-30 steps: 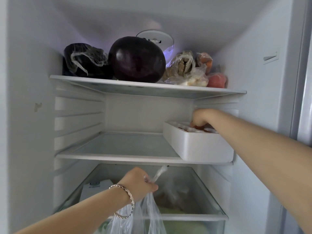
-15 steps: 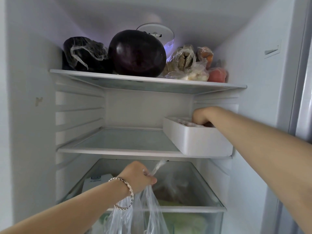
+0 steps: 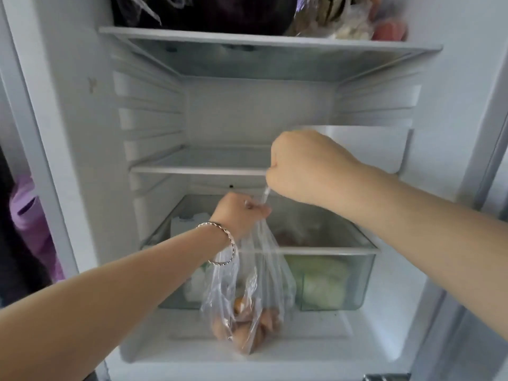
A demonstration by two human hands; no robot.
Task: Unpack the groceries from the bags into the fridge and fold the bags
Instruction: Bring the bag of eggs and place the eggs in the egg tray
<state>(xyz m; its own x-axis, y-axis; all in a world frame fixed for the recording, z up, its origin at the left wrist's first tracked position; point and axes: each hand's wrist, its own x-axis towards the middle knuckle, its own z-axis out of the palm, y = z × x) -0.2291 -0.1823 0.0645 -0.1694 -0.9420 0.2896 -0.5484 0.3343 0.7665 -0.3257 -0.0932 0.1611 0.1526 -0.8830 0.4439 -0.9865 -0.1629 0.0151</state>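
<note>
My left hand (image 3: 242,213) is closed on the gathered neck of the clear bag (image 3: 247,306), which hangs below it with brown eggs (image 3: 242,328) at the bottom. Just above, my right hand (image 3: 305,166) is a fist pinching the bag's handle strip. I judge the egg unpacking is mid-way; next, open the neck. Behind the right hand stands the white tray (image 3: 379,149).

no readable text, labels, brands or numbers anywhere in view
</note>
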